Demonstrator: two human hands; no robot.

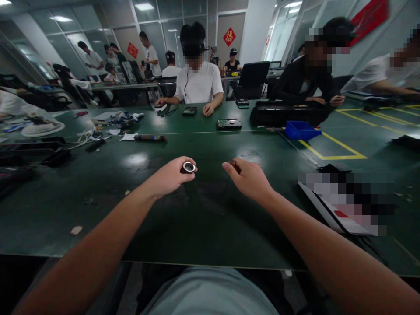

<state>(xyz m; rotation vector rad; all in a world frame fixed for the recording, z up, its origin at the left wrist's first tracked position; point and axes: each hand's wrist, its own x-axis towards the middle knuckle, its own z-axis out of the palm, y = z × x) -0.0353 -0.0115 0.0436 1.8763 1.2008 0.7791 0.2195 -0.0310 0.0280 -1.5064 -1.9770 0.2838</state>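
My left hand (169,177) is closed around a short dark tube with a silver rim (188,167). The tube's round open end faces up towards me, and most of its body is hidden by the fingers. To the right, apart from it, my right hand (251,177) is closed with the thumb reaching forward. Between its thumb and fingers shows the edge of a small brownish piece (233,162), too hidden to name. Both hands are held over the green tabletop (197,227).
Right of my arm lies a white-edged flat device (321,205), partly blurred. Ahead are a blue bin (302,130), a hard drive (229,124) and a dark screwdriver-like tool (150,138). A white fan (43,127) and cables lie left. Several people sit opposite.
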